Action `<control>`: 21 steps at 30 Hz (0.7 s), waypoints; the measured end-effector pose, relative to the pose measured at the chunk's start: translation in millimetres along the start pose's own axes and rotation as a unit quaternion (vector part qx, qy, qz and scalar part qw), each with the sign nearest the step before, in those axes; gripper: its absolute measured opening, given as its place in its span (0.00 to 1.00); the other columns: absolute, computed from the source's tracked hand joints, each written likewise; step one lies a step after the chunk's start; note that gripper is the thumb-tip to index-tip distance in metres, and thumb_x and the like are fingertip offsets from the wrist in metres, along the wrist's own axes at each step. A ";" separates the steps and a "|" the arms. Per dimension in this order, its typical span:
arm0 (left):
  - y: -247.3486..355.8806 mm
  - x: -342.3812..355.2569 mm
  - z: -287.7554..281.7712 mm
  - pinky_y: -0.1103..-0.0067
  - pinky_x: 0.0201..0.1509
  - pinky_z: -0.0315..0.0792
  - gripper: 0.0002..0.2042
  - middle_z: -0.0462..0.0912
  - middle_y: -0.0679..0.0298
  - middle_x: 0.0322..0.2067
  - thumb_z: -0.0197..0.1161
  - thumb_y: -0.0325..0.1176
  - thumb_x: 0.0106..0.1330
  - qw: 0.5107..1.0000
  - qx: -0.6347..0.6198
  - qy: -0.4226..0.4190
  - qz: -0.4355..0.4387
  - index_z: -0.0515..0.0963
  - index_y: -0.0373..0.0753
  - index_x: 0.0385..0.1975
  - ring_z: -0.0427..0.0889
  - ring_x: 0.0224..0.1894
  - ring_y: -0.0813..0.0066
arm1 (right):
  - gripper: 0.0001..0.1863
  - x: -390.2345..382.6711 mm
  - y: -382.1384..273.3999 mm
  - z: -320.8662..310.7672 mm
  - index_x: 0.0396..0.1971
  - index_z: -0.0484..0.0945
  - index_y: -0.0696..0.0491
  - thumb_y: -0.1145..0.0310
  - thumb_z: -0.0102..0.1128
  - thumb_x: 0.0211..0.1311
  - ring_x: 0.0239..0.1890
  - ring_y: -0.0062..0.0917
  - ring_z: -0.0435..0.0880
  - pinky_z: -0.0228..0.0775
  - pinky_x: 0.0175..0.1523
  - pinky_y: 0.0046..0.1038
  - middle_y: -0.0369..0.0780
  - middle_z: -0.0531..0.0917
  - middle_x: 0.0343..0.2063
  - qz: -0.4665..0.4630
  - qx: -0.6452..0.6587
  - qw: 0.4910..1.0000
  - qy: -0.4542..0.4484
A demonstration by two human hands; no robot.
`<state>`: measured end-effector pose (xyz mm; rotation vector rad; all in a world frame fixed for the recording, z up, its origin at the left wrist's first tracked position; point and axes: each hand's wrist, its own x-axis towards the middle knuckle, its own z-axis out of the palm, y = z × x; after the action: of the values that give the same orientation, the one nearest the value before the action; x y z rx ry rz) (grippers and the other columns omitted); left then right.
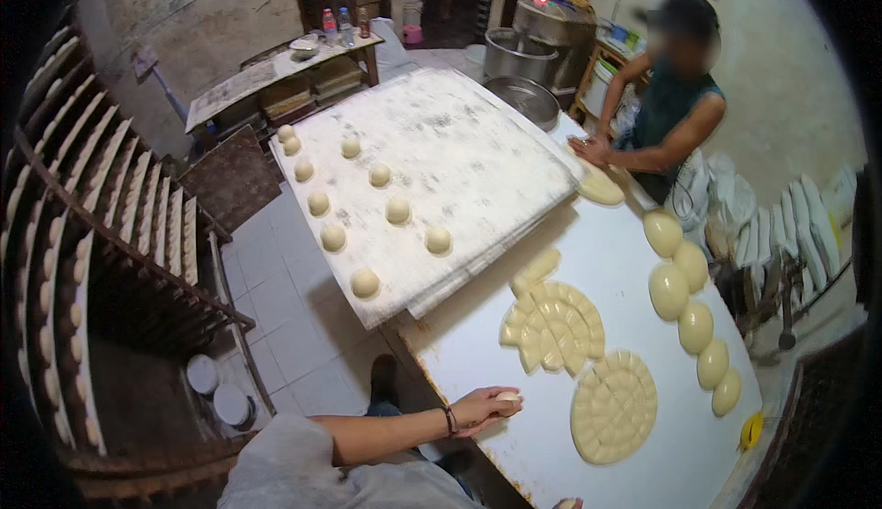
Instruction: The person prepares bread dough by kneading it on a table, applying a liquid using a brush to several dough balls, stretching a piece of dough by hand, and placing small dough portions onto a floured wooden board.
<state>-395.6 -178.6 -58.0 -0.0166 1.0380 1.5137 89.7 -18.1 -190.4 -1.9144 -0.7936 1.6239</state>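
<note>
My left hand, with a dark bracelet at the wrist, is closed around a small dough ball at the near left edge of the white table. Only a sliver of my right hand shows at the bottom edge, with a pale bit of dough in it; the rest is out of view. Right of my left hand lies a round dough disc scored into many segments. Beyond it sits a second cut disc, its outline broken, touching a loose oblong dough piece.
Several dough balls stand in rows on stacked floured boards. Smooth dough lumps line the table's right side near a yellow tool. Across the table, a person presses flattened dough. A loaded rack stands left.
</note>
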 end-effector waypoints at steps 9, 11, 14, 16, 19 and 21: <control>501.6 -101.4 -303.4 0.69 0.57 0.80 0.20 0.86 0.50 0.51 0.78 0.33 0.62 0.724 0.415 0.387 0.391 0.81 0.34 0.51 0.88 0.48 0.57 | 0.26 -247.7 -83.0 281.4 0.70 0.69 0.62 0.65 0.58 0.80 0.61 0.42 0.80 0.73 0.69 0.40 0.51 0.80 0.60 -0.071 -0.152 0.976 -0.139; 573.1 -94.2 -414.3 0.65 0.62 0.79 0.20 0.81 0.47 0.54 0.78 0.34 0.61 0.564 0.553 0.485 0.375 0.81 0.34 0.49 0.84 0.55 0.50 | 0.27 -276.5 -97.7 322.4 0.71 0.68 0.63 0.66 0.58 0.80 0.63 0.42 0.79 0.73 0.70 0.40 0.51 0.79 0.62 -0.087 -0.178 0.962 -0.187; 612.8 -69.2 -483.3 0.58 0.69 0.74 0.30 0.76 0.44 0.60 0.79 0.43 0.59 0.551 0.605 0.523 0.239 0.79 0.32 0.57 0.77 0.64 0.42 | 0.28 -309.5 -125.4 378.8 0.73 0.67 0.64 0.68 0.57 0.80 0.66 0.41 0.79 0.73 0.73 0.40 0.51 0.79 0.63 -0.116 -0.188 0.944 -0.246; 618.1 -66.2 -502.2 0.60 0.69 0.74 0.33 0.77 0.45 0.59 0.80 0.47 0.57 0.556 0.614 0.514 0.221 0.80 0.34 0.59 0.78 0.63 0.44 | 0.28 -330.1 -153.6 442.3 0.75 0.64 0.64 0.72 0.55 0.80 0.71 0.41 0.76 0.69 0.77 0.42 0.51 0.76 0.67 -0.099 -0.088 0.953 -0.274; 613.8 -87.5 -485.0 0.64 0.66 0.77 0.38 0.80 0.46 0.60 0.79 0.54 0.60 0.589 0.587 0.492 0.258 0.79 0.33 0.64 0.82 0.60 0.51 | 0.25 -388.0 -213.2 584.0 0.67 0.73 0.65 0.75 0.62 0.73 0.67 0.35 0.80 0.78 0.67 0.36 0.47 0.78 0.65 -0.288 -0.296 0.829 -0.377; 610.1 -129.8 -488.2 0.65 0.63 0.79 0.37 0.81 0.47 0.60 0.78 0.56 0.62 0.670 0.482 0.453 0.337 0.80 0.30 0.61 0.85 0.57 0.53 | 0.28 -410.4 -224.9 671.5 0.66 0.75 0.64 0.78 0.69 0.66 0.60 0.29 0.84 0.78 0.66 0.32 0.44 0.83 0.59 -0.305 -0.302 0.780 -0.455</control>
<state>-1113.0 -486.0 76.5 0.4540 2.8340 1.3428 -645.9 -147.8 144.3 -0.8131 -2.2692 1.9110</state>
